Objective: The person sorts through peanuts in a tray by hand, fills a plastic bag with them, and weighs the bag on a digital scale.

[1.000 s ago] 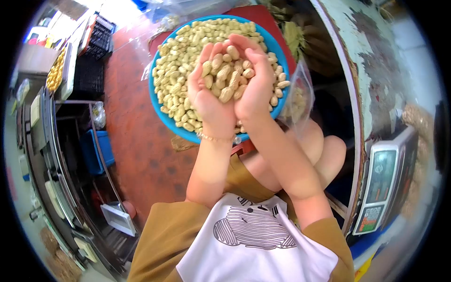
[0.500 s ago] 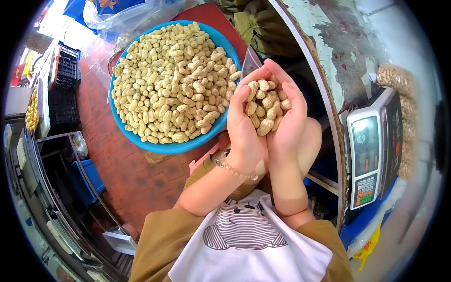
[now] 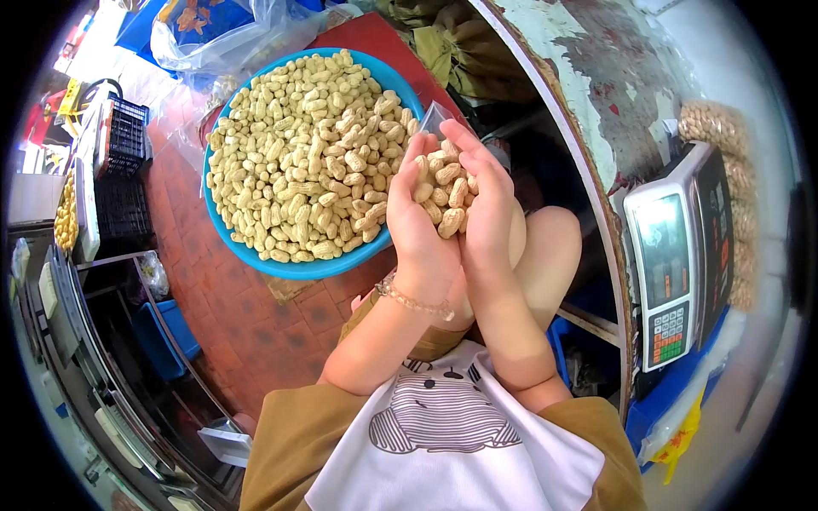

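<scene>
My left hand [image 3: 421, 226] and my right hand [image 3: 487, 223] are cupped side by side, their heels touching, and together they hold a heap of unshelled peanuts [image 3: 445, 189]. A beaded bracelet [image 3: 413, 300] circles my left wrist. Just to the left of the hands, a round blue basin [image 3: 317, 271] is piled high with more peanuts [image 3: 294, 162]. The left hand's fingers overlap the basin's right rim. My fingers curve up around the peanuts, with the fingertips pointing away from me.
A digital scale [image 3: 667, 264] stands on the worn counter [image 3: 588, 77] to the right, beside bagged peanuts [image 3: 724, 136]. Red floor tiles [image 3: 230, 332] lie at left, with black crates [image 3: 123, 179] and a blue bin [image 3: 166, 339]. Clear plastic bags [image 3: 247, 43] lie beyond the basin.
My cupped hands have moved left and slightly toward me with the peanuts, closer to the basin. The view has shifted a little.
</scene>
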Action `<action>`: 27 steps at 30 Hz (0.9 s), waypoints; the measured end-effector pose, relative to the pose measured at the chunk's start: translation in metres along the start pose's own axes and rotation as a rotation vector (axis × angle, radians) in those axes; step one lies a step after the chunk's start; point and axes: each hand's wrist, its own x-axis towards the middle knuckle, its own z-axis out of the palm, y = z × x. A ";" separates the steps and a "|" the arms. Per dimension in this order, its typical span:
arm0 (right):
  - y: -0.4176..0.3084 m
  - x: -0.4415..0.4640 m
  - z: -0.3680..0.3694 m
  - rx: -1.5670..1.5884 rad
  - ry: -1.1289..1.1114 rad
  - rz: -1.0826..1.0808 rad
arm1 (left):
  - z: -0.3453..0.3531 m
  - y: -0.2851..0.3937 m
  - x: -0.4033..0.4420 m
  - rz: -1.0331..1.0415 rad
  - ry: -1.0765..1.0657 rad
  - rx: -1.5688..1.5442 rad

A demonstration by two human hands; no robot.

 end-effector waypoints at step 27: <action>0.015 0.011 -0.024 -0.106 0.051 -0.105 | -0.026 -0.009 0.020 0.187 -0.215 0.322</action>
